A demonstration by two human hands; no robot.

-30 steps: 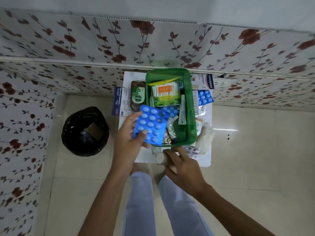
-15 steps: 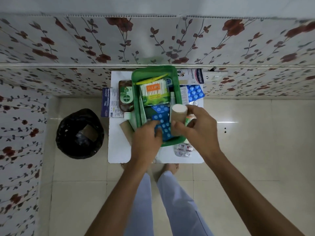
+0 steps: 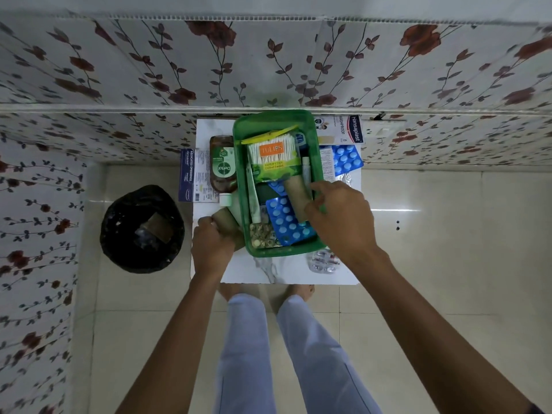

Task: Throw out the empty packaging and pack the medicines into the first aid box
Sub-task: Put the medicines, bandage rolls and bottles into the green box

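The green first aid box (image 3: 283, 253) stands on the small white table (image 3: 301, 274). It holds a Tulips cotton swab pack (image 3: 273, 158), a white tube (image 3: 306, 173), a blue blister pack (image 3: 288, 221) and a tan bandage roll (image 3: 295, 195). My right hand (image 3: 340, 218) reaches in from the right, fingers closed on that roll as it lies on the blister pack. My left hand (image 3: 210, 246) grips a second tan roll (image 3: 224, 222) on the table just left of the box.
A black-lined bin (image 3: 142, 228) sits on the floor to the left. A Dettol bottle (image 3: 221, 167) and a dressings carton (image 3: 192, 174) lie left of the box. Right of it are a Hansaplast box (image 3: 343, 130), blue blisters (image 3: 346, 158) and a silver strip (image 3: 324, 262).
My left hand laid the blue blister pack in the box, then moved left onto the second roll. My right hand carried the tan roll from the table's front into the box.
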